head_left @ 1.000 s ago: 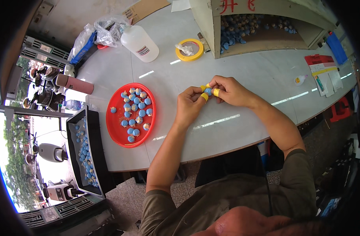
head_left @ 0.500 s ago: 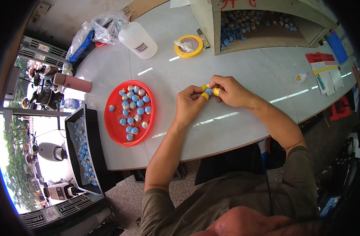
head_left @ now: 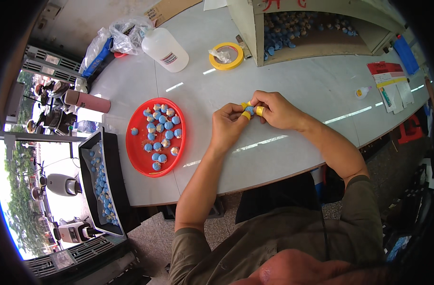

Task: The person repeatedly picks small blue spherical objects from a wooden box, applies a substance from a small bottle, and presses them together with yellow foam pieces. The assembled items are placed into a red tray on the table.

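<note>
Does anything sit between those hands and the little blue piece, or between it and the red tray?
Nothing visible blocks the left hand or right hand: both hold the blue piece. Toward the red tray, only the left hand stands between.

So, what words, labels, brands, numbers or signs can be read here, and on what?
Boxy grey-green cabinet: large red characters, cut off at the picture's top edge; I won't copy them.
Translucent white plastic bottle: label print too small to read.
Red-and-white flat paper packet: printing too small.
Long brown cardboard piece: dark marks, too blurred.
</note>
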A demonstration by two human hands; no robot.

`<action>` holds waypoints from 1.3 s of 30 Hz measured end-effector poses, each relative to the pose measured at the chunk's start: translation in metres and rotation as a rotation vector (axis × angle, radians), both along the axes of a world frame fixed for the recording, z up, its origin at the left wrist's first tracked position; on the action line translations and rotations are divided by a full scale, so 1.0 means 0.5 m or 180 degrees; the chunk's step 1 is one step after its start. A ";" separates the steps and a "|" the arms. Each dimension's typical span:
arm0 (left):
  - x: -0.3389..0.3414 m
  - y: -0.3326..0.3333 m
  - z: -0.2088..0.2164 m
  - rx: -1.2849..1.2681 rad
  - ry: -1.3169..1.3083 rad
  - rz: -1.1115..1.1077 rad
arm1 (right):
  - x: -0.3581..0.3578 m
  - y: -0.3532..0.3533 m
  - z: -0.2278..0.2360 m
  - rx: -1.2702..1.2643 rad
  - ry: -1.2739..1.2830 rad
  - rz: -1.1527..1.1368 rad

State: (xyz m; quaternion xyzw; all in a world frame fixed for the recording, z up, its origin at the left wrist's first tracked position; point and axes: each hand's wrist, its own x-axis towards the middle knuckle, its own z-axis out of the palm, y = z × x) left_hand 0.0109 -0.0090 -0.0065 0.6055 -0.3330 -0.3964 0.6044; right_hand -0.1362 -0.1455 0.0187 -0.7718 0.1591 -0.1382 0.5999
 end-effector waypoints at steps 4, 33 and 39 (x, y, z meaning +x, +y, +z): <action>-0.003 0.000 0.010 0.0026 0.0017 0.0018 | 0.000 -0.004 -0.002 0.0076 0.0167 0.0055; 0.004 -0.004 0.019 -0.0055 0.0307 -0.0011 | -0.001 -0.023 -0.001 0.0534 0.0124 0.0197; 0.004 0.001 0.013 -0.0001 0.0262 -0.0039 | -0.004 -0.017 -0.001 0.0224 0.0108 0.0185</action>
